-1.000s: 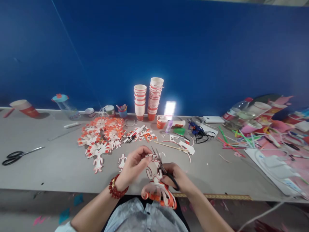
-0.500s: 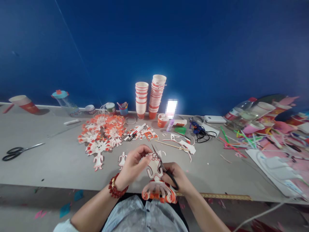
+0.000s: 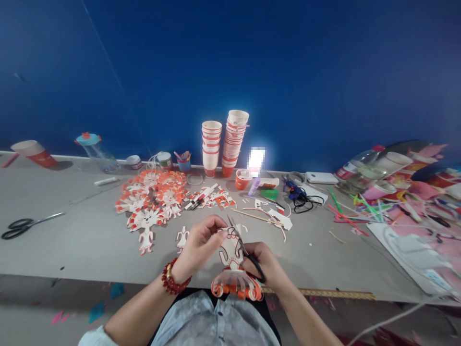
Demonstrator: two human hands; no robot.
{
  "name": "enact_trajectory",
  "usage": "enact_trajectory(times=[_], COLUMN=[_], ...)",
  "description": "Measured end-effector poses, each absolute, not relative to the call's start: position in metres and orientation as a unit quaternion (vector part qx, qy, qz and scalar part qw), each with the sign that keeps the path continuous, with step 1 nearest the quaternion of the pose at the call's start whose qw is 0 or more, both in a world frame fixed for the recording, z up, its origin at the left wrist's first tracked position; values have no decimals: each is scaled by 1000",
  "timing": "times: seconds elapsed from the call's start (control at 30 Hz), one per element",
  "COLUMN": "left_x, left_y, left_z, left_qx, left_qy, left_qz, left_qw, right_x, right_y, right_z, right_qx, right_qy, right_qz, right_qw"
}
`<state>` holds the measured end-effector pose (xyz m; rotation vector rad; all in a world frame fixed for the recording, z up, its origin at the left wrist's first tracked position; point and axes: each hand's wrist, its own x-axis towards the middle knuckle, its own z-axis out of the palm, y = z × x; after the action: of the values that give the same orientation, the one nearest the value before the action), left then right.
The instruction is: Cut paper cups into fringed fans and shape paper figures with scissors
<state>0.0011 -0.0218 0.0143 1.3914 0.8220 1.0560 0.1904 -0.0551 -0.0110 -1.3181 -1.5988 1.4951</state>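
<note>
Our left hand (image 3: 202,242) pinching the top of a paper-doll cutout (image 3: 229,251), our right hand (image 3: 265,262) gripping black-handled scissors (image 3: 257,265) at its upper edge, curled orange-and-white strips (image 3: 237,290) below both grips, a dress-shaped cutout (image 3: 182,237) just left.

Your cutout (image 3: 229,246) is white with red outlines and a dotted red line, its curled strips (image 3: 254,291) white and orange; your scissors (image 3: 244,249) black-handled, your bracelet (image 3: 174,279) deep red, the wall (image 3: 173,67) blue.

No words or numbers can be read. The label (image 3: 345,171) on the clear bottle (image 3: 361,156) is too blurred.
</note>
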Motion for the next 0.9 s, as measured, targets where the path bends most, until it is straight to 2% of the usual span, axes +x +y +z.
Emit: enact_trajectory(times=[0.33, 0.47, 0.6, 0.73, 0.9], left_x=[2, -1, -4, 0, 3], left_y=[-21, -17, -14, -14, -15], left_z=[15, 18, 23, 27, 26], left_qx=[557, 567, 574, 539, 565], left_qy=[357, 356, 359, 348, 369], left_qz=[443, 435, 413, 378, 378], left_qw=[605, 603, 609, 667, 635], right_x=[192, 206, 225, 228, 211], right_y=[-54, -49, -44, -48, -59], right_z=[-16, -12, -3, 1, 3], right_qx=[-525, -579, -623, -553, -524], right_qy=[-622, -651, -684, -676, -634], right_qz=[511, 433, 310, 433, 523], right_qw=[278, 232, 221, 221, 224])
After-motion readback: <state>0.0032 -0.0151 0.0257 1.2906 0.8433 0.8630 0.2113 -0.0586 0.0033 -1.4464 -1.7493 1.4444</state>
